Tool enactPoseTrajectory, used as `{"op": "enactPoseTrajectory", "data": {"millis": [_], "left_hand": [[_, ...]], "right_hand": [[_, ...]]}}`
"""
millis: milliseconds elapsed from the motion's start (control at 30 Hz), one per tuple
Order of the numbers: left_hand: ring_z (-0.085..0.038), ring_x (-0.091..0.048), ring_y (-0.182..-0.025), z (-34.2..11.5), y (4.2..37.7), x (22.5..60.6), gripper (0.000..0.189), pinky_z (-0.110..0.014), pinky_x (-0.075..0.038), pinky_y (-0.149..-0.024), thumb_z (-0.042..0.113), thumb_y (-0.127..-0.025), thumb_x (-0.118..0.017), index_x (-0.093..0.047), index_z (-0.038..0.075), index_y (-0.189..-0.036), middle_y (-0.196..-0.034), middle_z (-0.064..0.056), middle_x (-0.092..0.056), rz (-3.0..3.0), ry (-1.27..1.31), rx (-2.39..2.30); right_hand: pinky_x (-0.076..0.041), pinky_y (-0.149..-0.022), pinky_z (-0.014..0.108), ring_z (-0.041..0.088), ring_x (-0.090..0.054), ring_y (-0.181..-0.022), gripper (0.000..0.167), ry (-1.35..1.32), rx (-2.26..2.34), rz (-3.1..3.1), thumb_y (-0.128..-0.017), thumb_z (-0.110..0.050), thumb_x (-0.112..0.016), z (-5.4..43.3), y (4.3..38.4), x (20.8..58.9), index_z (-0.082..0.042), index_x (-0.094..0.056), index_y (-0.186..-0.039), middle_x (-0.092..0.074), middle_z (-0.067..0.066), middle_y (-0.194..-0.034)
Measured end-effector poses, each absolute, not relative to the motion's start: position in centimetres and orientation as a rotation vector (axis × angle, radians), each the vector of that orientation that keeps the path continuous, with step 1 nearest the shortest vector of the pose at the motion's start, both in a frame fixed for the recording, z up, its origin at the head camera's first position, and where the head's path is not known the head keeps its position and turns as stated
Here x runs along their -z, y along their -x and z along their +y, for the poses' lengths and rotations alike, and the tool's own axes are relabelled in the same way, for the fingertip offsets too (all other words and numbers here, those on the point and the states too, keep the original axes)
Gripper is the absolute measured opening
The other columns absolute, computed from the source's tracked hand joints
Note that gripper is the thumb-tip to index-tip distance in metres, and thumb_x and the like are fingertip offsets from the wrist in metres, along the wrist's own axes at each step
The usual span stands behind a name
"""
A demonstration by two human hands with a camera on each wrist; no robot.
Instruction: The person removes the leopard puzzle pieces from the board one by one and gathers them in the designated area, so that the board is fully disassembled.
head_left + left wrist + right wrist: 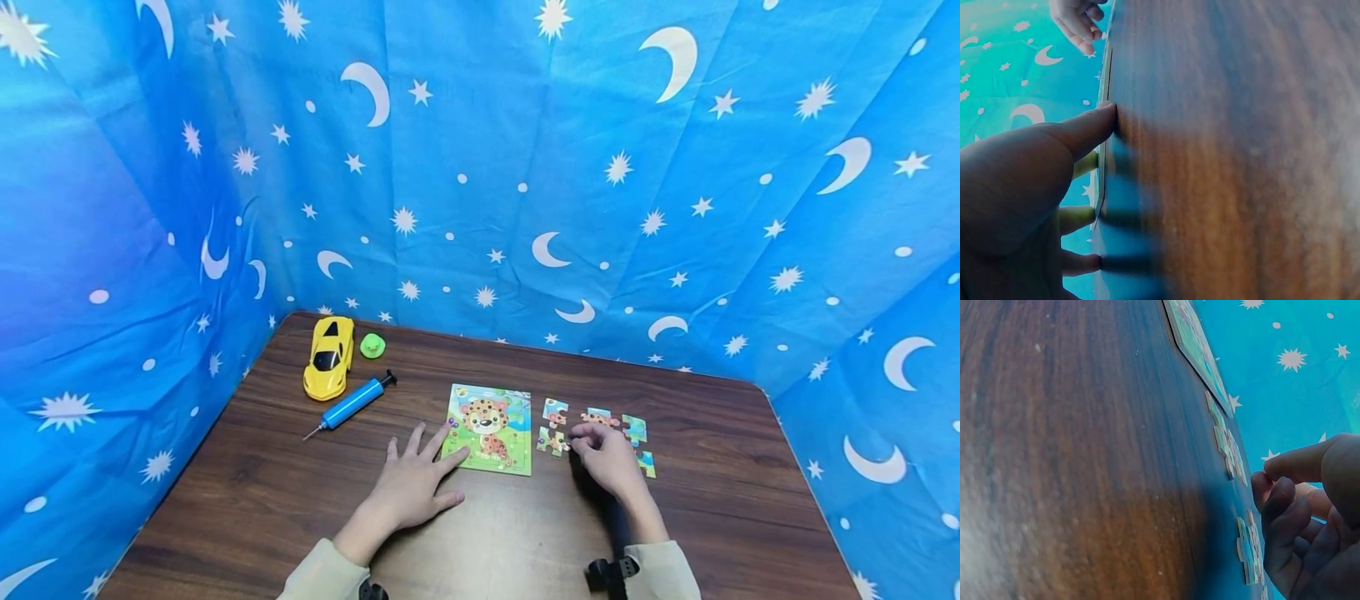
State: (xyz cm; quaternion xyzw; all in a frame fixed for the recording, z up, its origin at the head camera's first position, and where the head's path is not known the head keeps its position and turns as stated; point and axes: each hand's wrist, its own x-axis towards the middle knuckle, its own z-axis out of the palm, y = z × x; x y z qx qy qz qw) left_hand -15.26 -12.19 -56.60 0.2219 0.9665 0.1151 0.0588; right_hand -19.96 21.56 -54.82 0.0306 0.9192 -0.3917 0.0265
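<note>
Since the picture board point(487, 421) toward the far edge of the surface point(720, 500) presumably needs steadying, the spread left hand point(411, 483) touches it, grasping nothing, while the curled right hand point(611, 461) works beside puzzle pieces point(556, 410), grip unclear.

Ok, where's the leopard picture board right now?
In the head view's lower middle, the leopard picture board lies between the left hand, fingertips at its left edge, and the loose puzzle pieces to its right.

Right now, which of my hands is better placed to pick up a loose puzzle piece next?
Probably your right hand: its bent fingers are at the loose puzzle pieces, while your left hand lies spread at the leopard picture, farther away.
</note>
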Motion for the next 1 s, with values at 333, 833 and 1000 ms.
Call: {"op": "enactPoseTrajectory", "data": {"millis": [333,833,1000], "left_hand": [[-0.051,-0.023,-0.151,-11.2,15.3,56.0,0.066,-0.081,-0.027,-0.105,0.058,-0.098,-0.064,-0.049,0.032,-0.157,-0.170,-0.012,-0.025,2.935,-0.738,-0.361],[-0.046,-0.019,-0.154,-8.8,14.9,55.6,0.063,-0.078,-0.031,-0.106,0.059,-0.099,-0.062,-0.050,0.035,-0.156,-0.169,-0.006,-0.029,2.881,-0.808,-0.312],[-0.046,-0.019,-0.154,-8.9,14.9,55.6,0.063,-0.079,-0.031,-0.105,0.059,-0.099,-0.061,-0.049,0.035,-0.156,-0.170,-0.006,-0.028,2.871,-0.804,-0.313]], "right_hand": [[-0.045,-0.065,0.034,0.016,-0.058,-0.064,0.018,0.037,1.245,2.784,-0.097,-0.014,-0.070,19.4,19.2,54.7,-0.009,-0.074,-0.114,-0.064,-0.001,-0.078],[-0.047,-0.068,0.035,0.012,-0.057,-0.064,0.034,0.250,1.176,2.723,-0.089,-0.018,-0.084,15.7,18.6,55.5,-0.012,-0.072,-0.121,-0.064,-0.007,-0.078],[-0.047,-0.070,0.035,0.012,-0.055,-0.066,0.036,0.243,1.132,2.735,-0.087,-0.016,-0.086,15.4,18.8,55.8,-0.012,-0.073,-0.121,-0.062,-0.006,-0.078]]}}
